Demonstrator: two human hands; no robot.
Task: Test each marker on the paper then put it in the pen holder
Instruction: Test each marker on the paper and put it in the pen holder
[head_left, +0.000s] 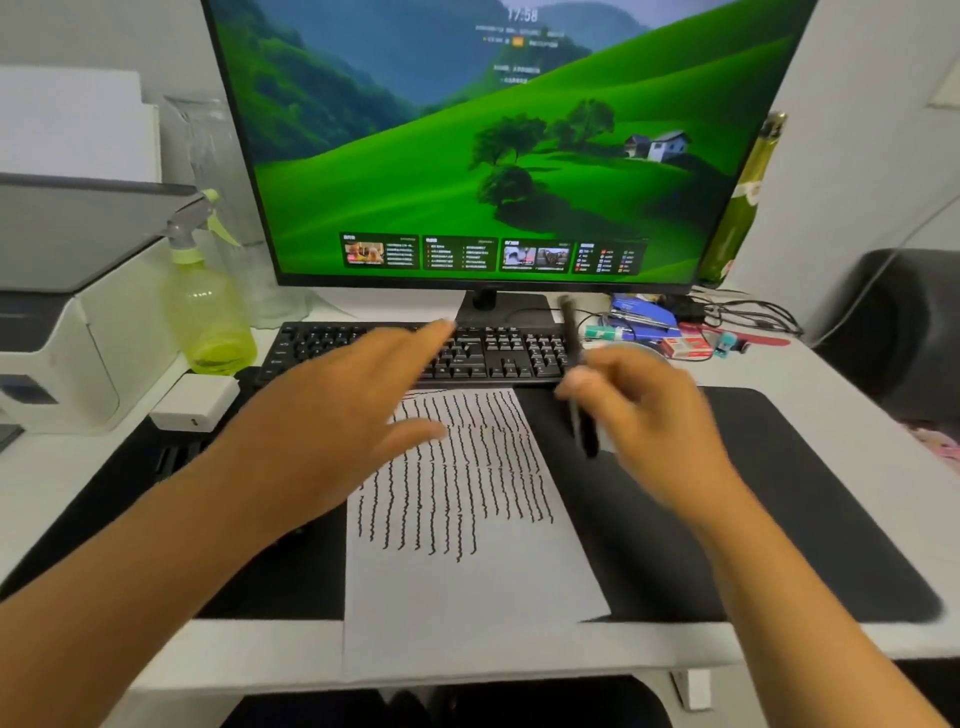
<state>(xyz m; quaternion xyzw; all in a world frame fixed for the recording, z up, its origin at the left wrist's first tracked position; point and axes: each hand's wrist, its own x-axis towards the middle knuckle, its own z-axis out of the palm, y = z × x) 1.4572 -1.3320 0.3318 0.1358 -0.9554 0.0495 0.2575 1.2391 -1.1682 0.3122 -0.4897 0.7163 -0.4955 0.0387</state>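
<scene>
Taking the paper (467, 561) as the landmark: far to its left stands a boxy white and grey printer (62, 332), and nearer, a translucent yellow-green plastic spray bottle (208, 306) with a grey trigger head. A small white rounded block (195, 402) sits left of the paper's top edge, at the corner of the flat black mat (779, 545) that lies under the paper on the white table (883, 395).

The left hand (332, 415) hovers over the paper's upper left corner, fingers straight and spread, the fingertips reaching over the black keyboard (498, 348) just beyond the paper. The paper itself is a smooth white sheet, tilted slightly, its upper half filled with rows of thin wavy dark lines.

Behind the keyboard rises a wide glossy monitor (493, 140) showing green hills.

Right of the paper's top corner, the right hand (649, 415) is blurred; its curled fingers pinch a slim black marker (574, 338), held nearly upright above the mat. Farther right behind it lies a heap of small stationery (670, 332) and cables, and a tall green glass bottle (743, 202). The pen holder cannot be made out.
</scene>
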